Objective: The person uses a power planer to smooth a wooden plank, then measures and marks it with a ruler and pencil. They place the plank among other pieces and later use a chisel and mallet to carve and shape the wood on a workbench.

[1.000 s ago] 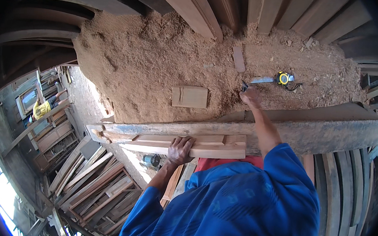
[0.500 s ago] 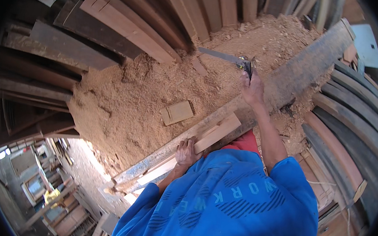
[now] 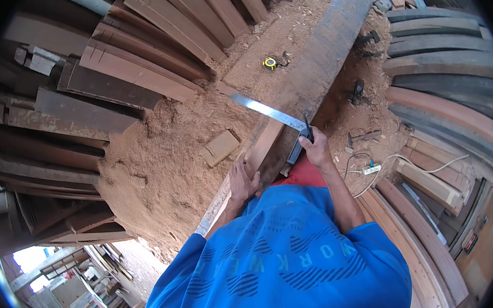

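Note:
My left hand (image 3: pixel 243 180) is closed around the near part of a light-brown wooden piece (image 3: pixel 265 143), its fingers over the top. The piece lies along a long, worn wooden beam (image 3: pixel 317 61). In my right hand (image 3: pixel 316 148) is a try square (image 3: pixel 270 112) with a shiny metal blade and a dark stock. Its blade crosses the far end of the wooden piece and points left over the sawdust. The stock hangs by the right side of the piece, partly covered by my fingers. A slim dark thing also shows at my right fingertips; its kind is unclear.
A yellow tape measure (image 3: pixel 270 63) and a small wooden block (image 3: pixel 219 148) lie on sawdust left of the beam. Stacked boards (image 3: pixel 132 67) stand at the left. Curved timbers (image 3: pixel 444 68) lie at the right, near a white power strip (image 3: pixel 371 169) with a cable.
My right hand has brought the try square back from beyond the beam to the far end of the wooden piece. The view has turned, and the tape measure now shows on the sawdust.

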### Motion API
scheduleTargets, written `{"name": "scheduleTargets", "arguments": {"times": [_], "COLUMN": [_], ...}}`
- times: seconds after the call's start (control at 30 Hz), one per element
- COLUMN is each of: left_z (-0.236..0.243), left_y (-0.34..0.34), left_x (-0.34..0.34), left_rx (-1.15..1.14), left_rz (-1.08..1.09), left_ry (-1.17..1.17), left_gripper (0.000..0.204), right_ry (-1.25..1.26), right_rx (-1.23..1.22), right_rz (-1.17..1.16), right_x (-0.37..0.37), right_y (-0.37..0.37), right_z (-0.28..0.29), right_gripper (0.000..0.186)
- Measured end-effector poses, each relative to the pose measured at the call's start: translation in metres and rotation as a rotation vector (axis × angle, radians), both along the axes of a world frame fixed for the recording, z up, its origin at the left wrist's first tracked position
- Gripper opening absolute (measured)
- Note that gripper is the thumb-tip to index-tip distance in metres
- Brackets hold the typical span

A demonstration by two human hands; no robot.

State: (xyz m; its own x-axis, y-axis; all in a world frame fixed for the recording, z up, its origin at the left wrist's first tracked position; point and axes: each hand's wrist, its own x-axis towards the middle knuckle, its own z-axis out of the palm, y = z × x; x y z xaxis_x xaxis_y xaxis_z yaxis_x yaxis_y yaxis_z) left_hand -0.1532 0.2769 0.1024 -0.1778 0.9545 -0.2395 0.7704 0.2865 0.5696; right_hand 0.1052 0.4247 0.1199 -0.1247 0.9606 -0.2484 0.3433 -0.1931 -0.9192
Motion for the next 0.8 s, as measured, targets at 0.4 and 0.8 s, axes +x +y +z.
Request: {"name": "scheduleTargets", "arguments": {"times": [0.4,0.8], "left_z": [0.021,-0.005], "left_y": [0.045,0.052], "left_x": [0.030,0.026], "left_rx": [0.138,0.267], "left_rz": [-0.280,-0.270], "left_ry": [0.078,0.141], "left_gripper": [0.099,0.075], "right_ry": [0.019,0.552], "right_rx": [-0.341,-0.463], "right_rz": [0.175,-0.246], "right_x": [-0.055,-0.076], "right_y": [-0.051,-0.059], "right_z": [-0.025,-0.059], "right_gripper": [0.031,0.024]}}
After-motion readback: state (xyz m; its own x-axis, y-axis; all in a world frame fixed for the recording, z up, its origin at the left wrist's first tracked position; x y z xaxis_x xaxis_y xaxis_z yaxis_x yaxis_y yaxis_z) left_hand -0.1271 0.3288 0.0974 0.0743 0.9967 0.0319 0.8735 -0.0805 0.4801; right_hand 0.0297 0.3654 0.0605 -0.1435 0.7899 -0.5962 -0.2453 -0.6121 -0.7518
